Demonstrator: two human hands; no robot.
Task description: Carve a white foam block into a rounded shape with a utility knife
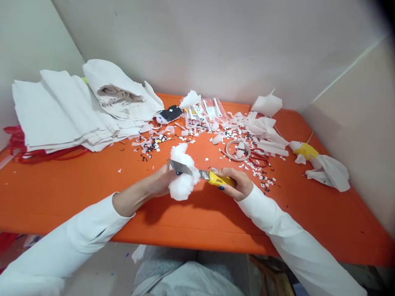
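My left hand (160,181) is closed round a fluffy white wad of stuffing (182,172) held just above the orange table (77,185). My right hand (236,183) grips the yellow handle of a utility knife (216,178). Its long grey blade (180,167) lies across the wad and points left, toward my left fingers. Both sleeves are white.
A stack of white fabric sheets (68,109) lies at the back left over red straps (18,144). White scraps and black bits litter the middle back, by a clear plastic tray (205,110), red scissors (257,158), a wire ring (236,149) and a white-and-yellow bundle (321,164).
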